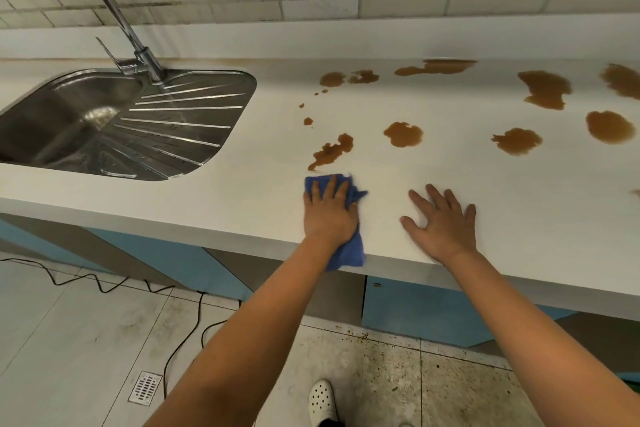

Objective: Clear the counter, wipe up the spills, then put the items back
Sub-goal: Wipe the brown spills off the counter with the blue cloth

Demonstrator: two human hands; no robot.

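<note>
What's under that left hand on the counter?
A blue cloth lies under the left hand, pressed flat on the white counter, one end hanging over the front edge. Whether any spill lies beneath the cloth is hidden.

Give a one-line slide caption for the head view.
Left hand presses blue cloth beside brown spills on white counter; right hand lies flat.

The left hand [329, 210] presses flat on a blue cloth [346, 246] at the white counter's [242, 191] front edge, the cloth's tail hanging over it. The right hand [441, 218] lies flat, fingers spread, at the cloth's 3 o'clock. Brown spills [403, 134] spread from 12 to 2 o'clock; a steel sink [194, 107] sits at 10 o'clock.
</note>
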